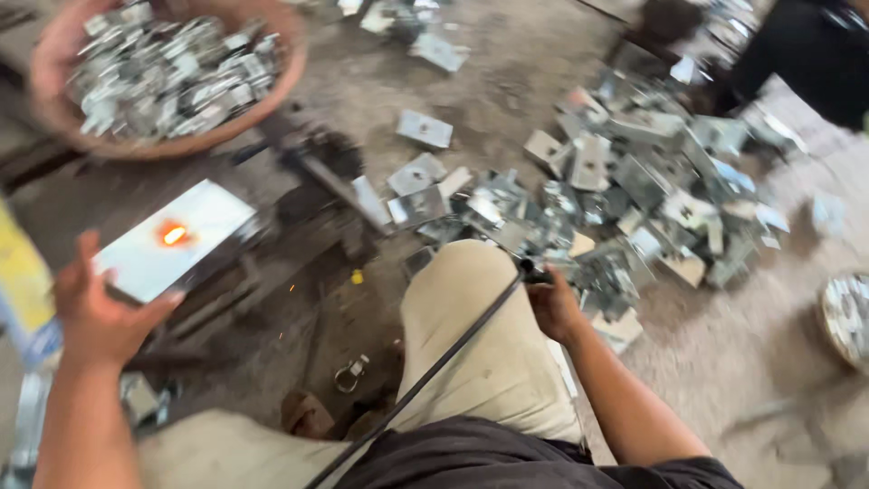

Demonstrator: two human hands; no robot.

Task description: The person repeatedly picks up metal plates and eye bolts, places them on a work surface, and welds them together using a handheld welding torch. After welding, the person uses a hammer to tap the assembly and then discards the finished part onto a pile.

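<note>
The left hand [100, 312] is gripping a flat rectangular metal plate [176, 240] by its near edge, fingers curled under and thumb on top, holding it over some dark ironwork on the floor. There's a glowing orange hot spot [173, 234] sitting right in the middle of the plate, with a few sparks drifting below it. The right hand [552, 303] is closed round the end of a dark cable or rod [425, 376] that's running back across the knee [471, 317] in pale trousers. It's pretty blurry, so I can't say for sure what's on the end of it.

What's worrying me: bare fingers are sitting on the same plate as that hot spot, so heat creeping along the metal could burn them or make the grip slip. Sparks are also falling near the trouser leg, and that cable is lying straight over the thigh.

Containers: a big reddish round basin [54, 100] at top left is heaped with small shiny metal brackets. A second round pan [846, 317] is poking in at the right edge with similar bits in it. Between them a loose pile of metal brackets [634, 190] is spreading over the dirt floor
</note>
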